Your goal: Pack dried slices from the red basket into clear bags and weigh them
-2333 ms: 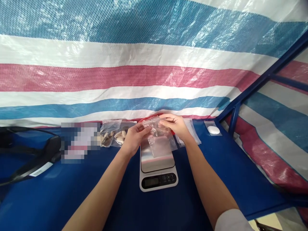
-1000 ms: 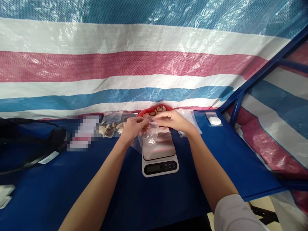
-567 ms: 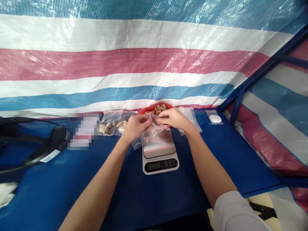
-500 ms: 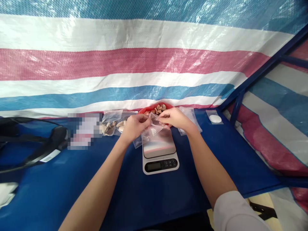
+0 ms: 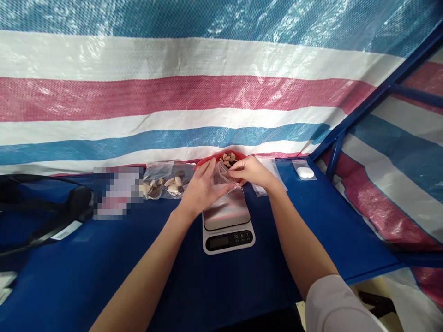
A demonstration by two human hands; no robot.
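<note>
A clear plastic bag [image 5: 218, 177] is between my two hands, above the metal plate of a white kitchen scale [image 5: 226, 216]. My left hand [image 5: 202, 191] curves around the bag's left side, fingers long and thumb reaching across the front. The fingertips of my right hand [image 5: 251, 171] pinch its right edge. Just behind, a red bowl [image 5: 238, 154] holds brownish dried slices [image 5: 228, 159], partly covered by my hands. I cannot make out anything inside the bag. The scale's display looks blank.
To the left lie clear bags of dried slices [image 5: 154, 186], beside a blurred-out sheet [image 5: 117, 191]. Flat plastic bags [image 5: 268, 173] and a white rounded case [image 5: 305, 172] are on the right. A black strapped object [image 5: 74, 207] occupies the far left of the blue table [image 5: 277, 276]. Striped sheeting [image 5: 173, 97] hangs behind.
My left hand has gone from pinching the bag's edge to spreading its fingers around the bag's side. The right hand keeps its pinch. The view has shifted slightly.
</note>
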